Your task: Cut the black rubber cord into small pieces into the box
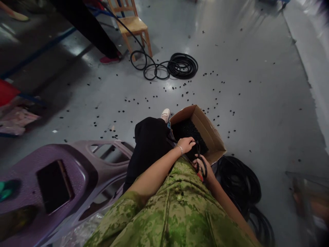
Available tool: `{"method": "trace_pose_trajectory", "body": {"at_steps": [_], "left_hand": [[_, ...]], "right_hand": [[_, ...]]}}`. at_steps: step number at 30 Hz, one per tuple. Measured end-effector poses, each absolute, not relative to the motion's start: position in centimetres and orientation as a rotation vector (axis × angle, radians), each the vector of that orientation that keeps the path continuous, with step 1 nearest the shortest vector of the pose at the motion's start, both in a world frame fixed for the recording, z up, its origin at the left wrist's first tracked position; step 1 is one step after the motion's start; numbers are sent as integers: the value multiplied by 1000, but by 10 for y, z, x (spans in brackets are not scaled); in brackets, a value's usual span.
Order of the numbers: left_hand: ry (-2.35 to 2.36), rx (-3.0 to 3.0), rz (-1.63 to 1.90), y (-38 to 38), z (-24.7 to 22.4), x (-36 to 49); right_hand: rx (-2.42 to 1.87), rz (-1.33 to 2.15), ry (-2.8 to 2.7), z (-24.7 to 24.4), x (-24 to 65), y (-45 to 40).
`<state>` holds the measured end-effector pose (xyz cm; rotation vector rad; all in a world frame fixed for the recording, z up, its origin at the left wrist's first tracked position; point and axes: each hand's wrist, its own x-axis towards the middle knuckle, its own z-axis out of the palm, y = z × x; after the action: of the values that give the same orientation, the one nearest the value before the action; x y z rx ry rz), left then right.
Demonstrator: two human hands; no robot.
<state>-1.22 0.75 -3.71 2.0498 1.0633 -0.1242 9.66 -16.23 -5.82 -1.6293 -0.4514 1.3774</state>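
"Cable (198,150), where is it?"

"Between both hands, at the near side of an open cardboard box (207,128) holding small black pieces (189,131)."

"And each grip?"

"Left hand (186,144) pinches it with the fingertips; right hand (202,164) has fingers curled on its loop, near a black coil (238,178) on the floor (269,130)."

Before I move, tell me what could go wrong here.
The loose black cable looped by the wooden chair could catch a foot. Small black pieces scattered on the floor might slide underfoot. The black cord in your left hand and right hand could snag the open box.
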Motion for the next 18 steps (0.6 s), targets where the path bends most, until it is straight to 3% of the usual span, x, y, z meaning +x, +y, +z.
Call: {"method": "trace_pose_trajectory", "body": {"at_steps": [18], "left_hand": [[1007,2123,-234,4,-40,-11]], "right_hand": [[-1780,1255,-645,-72,87,-157]]}}
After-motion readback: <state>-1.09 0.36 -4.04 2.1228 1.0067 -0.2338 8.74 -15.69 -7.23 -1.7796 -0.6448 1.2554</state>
